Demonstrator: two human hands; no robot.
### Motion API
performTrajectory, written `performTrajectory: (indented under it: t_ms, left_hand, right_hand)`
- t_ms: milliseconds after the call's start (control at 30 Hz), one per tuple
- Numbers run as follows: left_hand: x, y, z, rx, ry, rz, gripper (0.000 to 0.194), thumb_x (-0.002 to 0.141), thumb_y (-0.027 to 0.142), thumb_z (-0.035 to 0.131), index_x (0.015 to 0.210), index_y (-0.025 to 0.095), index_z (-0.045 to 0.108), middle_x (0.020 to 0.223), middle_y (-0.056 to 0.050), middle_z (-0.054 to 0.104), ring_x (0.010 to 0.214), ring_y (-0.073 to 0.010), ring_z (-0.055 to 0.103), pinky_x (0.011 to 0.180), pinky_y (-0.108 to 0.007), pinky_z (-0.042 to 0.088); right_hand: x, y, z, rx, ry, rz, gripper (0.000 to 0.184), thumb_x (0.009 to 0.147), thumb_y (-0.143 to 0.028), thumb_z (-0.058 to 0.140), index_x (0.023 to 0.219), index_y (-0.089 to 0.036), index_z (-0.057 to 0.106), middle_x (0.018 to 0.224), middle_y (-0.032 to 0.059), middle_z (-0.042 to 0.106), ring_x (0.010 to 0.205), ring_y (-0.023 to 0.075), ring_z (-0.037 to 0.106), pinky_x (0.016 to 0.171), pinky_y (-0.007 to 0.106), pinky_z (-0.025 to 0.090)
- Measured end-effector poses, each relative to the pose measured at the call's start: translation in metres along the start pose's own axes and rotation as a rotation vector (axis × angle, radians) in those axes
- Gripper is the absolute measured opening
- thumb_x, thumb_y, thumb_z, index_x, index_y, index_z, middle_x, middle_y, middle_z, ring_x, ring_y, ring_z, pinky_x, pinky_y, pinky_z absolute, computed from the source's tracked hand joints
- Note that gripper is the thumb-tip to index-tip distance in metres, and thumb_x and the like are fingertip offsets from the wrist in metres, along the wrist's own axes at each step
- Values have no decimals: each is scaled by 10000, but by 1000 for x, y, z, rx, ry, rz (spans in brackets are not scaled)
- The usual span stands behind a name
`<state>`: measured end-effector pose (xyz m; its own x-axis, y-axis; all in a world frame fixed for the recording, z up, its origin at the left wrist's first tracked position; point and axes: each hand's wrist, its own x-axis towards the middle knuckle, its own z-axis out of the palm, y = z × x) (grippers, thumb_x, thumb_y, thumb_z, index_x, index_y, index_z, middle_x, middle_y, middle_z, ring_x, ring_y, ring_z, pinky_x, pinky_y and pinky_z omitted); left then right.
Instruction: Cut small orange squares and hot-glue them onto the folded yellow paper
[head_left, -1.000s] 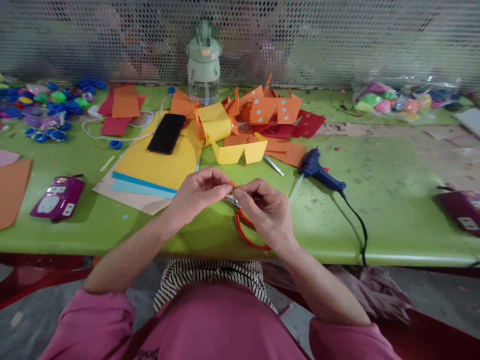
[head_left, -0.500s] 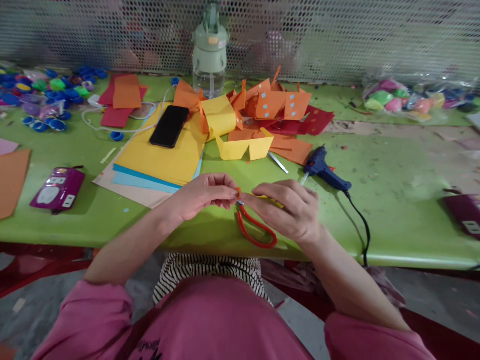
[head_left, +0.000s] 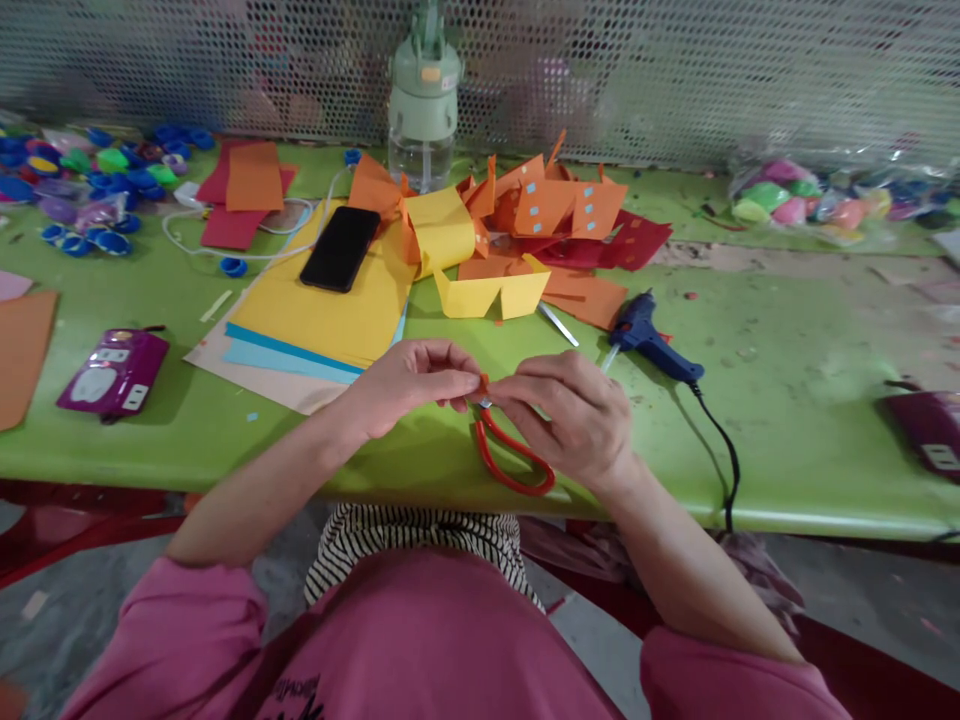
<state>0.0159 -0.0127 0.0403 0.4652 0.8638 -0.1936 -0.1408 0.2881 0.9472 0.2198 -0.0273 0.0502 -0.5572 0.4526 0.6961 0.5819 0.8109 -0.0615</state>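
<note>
My left hand [head_left: 424, 385] pinches a small orange paper piece [head_left: 484, 382] between thumb and fingertips. From the other side, the fingertips of my right hand [head_left: 574, 410] are closed on the same piece, whose shape is mostly hidden. Below the fingers lie red-handled scissors [head_left: 517, 475] on the green table, their blades largely covered by my hands. Just beyond stands a folded yellow paper piece [head_left: 491, 294] with a notch. Behind it is a pile of orange paper pieces [head_left: 547, 208], some dotted with small pale squares.
A blue glue gun [head_left: 652, 335] with a black cord lies to the right, near tweezers [head_left: 559, 325]. A phone [head_left: 340, 248] rests on yellow sheets [head_left: 315, 330]. A bottle [head_left: 424, 110] stands at the back. Purple power strips [head_left: 112, 372] sit at both sides.
My right hand moved away to the right, its fingers spreading, then came back to the orange piece and closed on it. The camera view has shifted slightly.
</note>
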Motion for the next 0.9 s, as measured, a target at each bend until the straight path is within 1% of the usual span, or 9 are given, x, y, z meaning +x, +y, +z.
performTrajectory:
  t_ms: [67, 167, 300, 433, 567, 700, 800, 900]
  left_hand:
    - [-2, 1, 2, 63, 47, 44, 139, 723, 278, 727, 760, 160, 664, 684, 14, 694, 620, -90, 625, 624, -219, 489]
    - [-6, 3, 5, 242, 126, 125, 96, 749, 250, 701, 776, 162, 676, 717, 13, 701, 652, -92, 629, 639, -211, 499]
    - [-12, 5, 8, 528, 166, 266, 68, 790, 218, 660, 810, 171, 705, 754, 7, 733, 678, -100, 637, 666, -211, 508]
    - [-12, 5, 9, 684, 194, 343, 65, 788, 198, 646, 788, 176, 707, 737, 7, 744, 653, -106, 642, 653, -215, 511]
    - [-11, 3, 9, 719, 192, 378, 68, 794, 188, 639, 789, 173, 705, 731, 9, 744, 640, -99, 638, 638, -204, 508]
    - [-12, 2, 9, 715, 179, 400, 56, 793, 184, 652, 801, 178, 707, 752, 10, 744, 659, -102, 642, 650, -204, 513]
    - [-13, 3, 8, 702, 168, 385, 38, 788, 178, 663, 778, 179, 700, 733, 17, 733, 656, -100, 637, 654, -204, 510]
    - [-12, 2, 7, 618, 162, 350, 55, 811, 185, 652, 771, 178, 689, 716, 20, 719, 653, -94, 632, 638, -194, 502]
  right_hand:
    - [3, -3, -1, 72, -38, 81, 62, 904, -174, 663, 937, -221, 687, 869, 20, 689, 751, 122, 639, 663, 246, 520]
    - [6, -6, -2, 188, -99, 216, 41, 910, -188, 653, 893, -202, 687, 858, 23, 682, 725, 116, 637, 645, 244, 520]
    - [7, -9, -4, 324, -141, 409, 61, 898, -175, 656, 838, -176, 667, 811, 11, 655, 607, 79, 556, 559, 223, 468]
    - [8, -12, -5, 378, -168, 535, 66, 874, -170, 667, 808, -166, 660, 767, -4, 619, 560, 65, 496, 511, 220, 413]
    - [11, -13, -6, 417, -198, 614, 62, 859, -176, 670, 800, -167, 655, 752, -10, 611, 578, 73, 494, 527, 234, 404]
    - [12, -13, -8, 433, -218, 636, 62, 857, -170, 666, 797, -170, 649, 756, -11, 605, 597, 76, 494, 543, 235, 403]
    - [12, -12, -8, 433, -229, 628, 76, 863, -172, 663, 788, -168, 648, 764, -11, 599, 594, 71, 492, 545, 233, 401]
    - [11, -11, -7, 437, -209, 631, 78, 871, -230, 682, 829, -166, 665, 778, -7, 605, 572, 66, 480, 537, 238, 400]
